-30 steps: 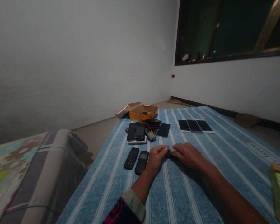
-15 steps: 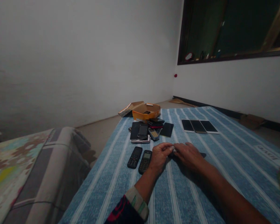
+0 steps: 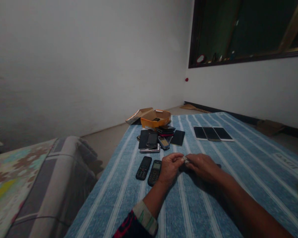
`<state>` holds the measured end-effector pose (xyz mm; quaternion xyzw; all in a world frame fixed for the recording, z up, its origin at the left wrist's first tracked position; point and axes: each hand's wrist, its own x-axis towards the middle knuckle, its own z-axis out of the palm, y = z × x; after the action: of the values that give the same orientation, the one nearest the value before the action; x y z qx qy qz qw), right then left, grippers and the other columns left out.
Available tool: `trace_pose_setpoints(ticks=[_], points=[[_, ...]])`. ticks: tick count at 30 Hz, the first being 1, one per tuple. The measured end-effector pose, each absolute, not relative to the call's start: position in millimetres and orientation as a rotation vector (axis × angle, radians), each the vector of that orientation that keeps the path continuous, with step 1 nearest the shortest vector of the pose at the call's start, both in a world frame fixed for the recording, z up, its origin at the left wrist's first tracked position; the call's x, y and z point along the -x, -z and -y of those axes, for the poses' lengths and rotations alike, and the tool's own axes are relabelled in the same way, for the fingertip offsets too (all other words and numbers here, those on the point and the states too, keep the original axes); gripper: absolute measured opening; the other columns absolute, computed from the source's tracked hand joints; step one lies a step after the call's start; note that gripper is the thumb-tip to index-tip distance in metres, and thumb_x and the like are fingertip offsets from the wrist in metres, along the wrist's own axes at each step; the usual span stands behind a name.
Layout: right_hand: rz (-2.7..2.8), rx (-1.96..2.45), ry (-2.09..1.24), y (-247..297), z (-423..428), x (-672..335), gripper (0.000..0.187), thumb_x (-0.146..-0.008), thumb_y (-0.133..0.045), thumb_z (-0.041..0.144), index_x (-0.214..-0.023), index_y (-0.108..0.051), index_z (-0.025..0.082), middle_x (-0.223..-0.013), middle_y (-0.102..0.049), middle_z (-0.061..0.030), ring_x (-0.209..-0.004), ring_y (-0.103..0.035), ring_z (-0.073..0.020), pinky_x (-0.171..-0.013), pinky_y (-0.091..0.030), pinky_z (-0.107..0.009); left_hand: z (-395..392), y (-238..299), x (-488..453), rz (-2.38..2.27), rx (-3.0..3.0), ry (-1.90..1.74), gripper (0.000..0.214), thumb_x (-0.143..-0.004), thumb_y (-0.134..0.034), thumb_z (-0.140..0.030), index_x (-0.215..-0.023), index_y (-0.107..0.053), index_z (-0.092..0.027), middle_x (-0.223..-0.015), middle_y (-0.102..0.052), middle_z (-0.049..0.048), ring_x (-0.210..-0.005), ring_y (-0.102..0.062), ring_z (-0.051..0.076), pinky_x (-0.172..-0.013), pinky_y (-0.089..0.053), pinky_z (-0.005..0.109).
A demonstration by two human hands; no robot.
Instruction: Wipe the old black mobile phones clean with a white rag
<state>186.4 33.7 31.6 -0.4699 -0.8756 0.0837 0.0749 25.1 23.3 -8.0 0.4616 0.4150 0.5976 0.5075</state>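
Note:
My left hand (image 3: 171, 168) and my right hand (image 3: 202, 166) meet over the striped cloth, fingertips pinched together. Between them is a small whitish thing (image 3: 186, 160), too small to name and mostly covered by the fingers. Just left of my left hand lie two black keypad phones, one (image 3: 143, 168) farther out and one (image 3: 154, 172) partly behind the hand. The edge of a dark flat thing (image 3: 219, 165) shows beyond my right wrist; the rest of it is hidden.
A blue striped cloth (image 3: 124, 205) covers the surface. Farther back, several phones (image 3: 152, 139) are piled before an open orange box (image 3: 151, 124). Three flat phones (image 3: 212, 133) lie side by side at right. A covered piece of furniture (image 3: 62, 185) stands at left.
Both hands stay at nearly the same spot, still pinching. My right hand's fingers have shifted slightly, with the back of the hand a little lower. The phones have not moved.

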Motion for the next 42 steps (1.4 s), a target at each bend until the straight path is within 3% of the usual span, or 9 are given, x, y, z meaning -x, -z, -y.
trace_pose_setpoints(ticks=[9, 28, 37, 42], points=[[2.634, 1.398, -0.337, -39, -22, -185, 0.016, -0.092, -0.050, 0.024, -0.099, -0.063, 0.018, -0.093, -0.072, -0.0084, -0.084, -0.065, -0.0214, -0.064, -0.031, -0.027, -9, 3, -24, -0.968, -1.039, -1.425, 0.025, -0.057, -0.083, -0.029, -0.075, -0.075, -0.015, -0.067, -0.072, 0.0043, -0.062, -0.064, 0.015, -0.062, -0.049, 0.026], [2.672, 1.199, -0.106, -19, -32, -182, 0.020, -0.097, -0.043, 0.023, -0.093, -0.062, 0.018, -0.087, -0.069, -0.0070, -0.081, -0.061, -0.0197, -0.071, -0.033, -0.029, -8, 0, -19, -1.123, -1.118, -1.504, 0.017, -0.060, -0.080, -0.027, -0.072, -0.077, -0.016, -0.065, -0.071, 0.0034, -0.060, -0.061, 0.014, -0.060, -0.048, 0.025], [2.658, 0.947, -0.055, -15, -44, -183, 0.019, -0.094, -0.042, 0.014, -0.086, -0.059, 0.018, -0.078, -0.067, -0.0054, -0.069, -0.058, -0.0171, -0.073, -0.034, -0.031, -8, -1, -21, -1.169, -1.128, -1.524, 0.017, -0.062, -0.080, -0.028, -0.073, -0.077, -0.016, -0.067, -0.071, 0.0038, -0.062, -0.062, 0.015, -0.064, -0.049, 0.027], [2.697, 1.017, -0.071, -20, -50, -184, 0.020, -0.095, -0.042, 0.021, -0.089, -0.061, 0.019, -0.079, -0.068, -0.0062, -0.072, -0.059, -0.0191, -0.068, -0.033, -0.030, -10, 2, -19, -1.189, -1.132, -1.536, 0.018, -0.064, -0.079, -0.030, -0.074, -0.077, -0.016, -0.066, -0.070, 0.0033, -0.062, -0.061, 0.015, -0.063, -0.049, 0.027]])
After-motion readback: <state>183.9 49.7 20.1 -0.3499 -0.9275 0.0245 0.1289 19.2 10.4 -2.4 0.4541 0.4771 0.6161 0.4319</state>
